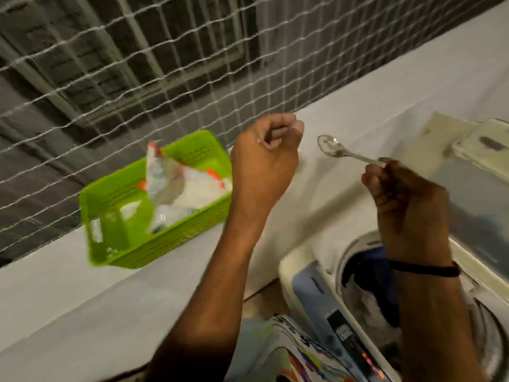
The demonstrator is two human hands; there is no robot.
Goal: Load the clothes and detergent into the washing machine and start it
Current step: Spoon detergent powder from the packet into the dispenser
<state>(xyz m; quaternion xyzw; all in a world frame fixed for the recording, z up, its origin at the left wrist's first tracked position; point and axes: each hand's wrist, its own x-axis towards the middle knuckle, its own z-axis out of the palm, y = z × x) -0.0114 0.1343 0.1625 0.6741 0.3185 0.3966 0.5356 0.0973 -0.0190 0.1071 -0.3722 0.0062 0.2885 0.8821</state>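
White netting (190, 78) covers a barred window (131, 31) above a pale ledge (82, 299).

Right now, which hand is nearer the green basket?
Left. Left hand is just right of the green basket; right hand, holding the spoon, is farther right, above the washing machine.

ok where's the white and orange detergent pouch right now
In the head view, the white and orange detergent pouch sits in the green plastic basket on the white ledge at left, just left of the left hand.
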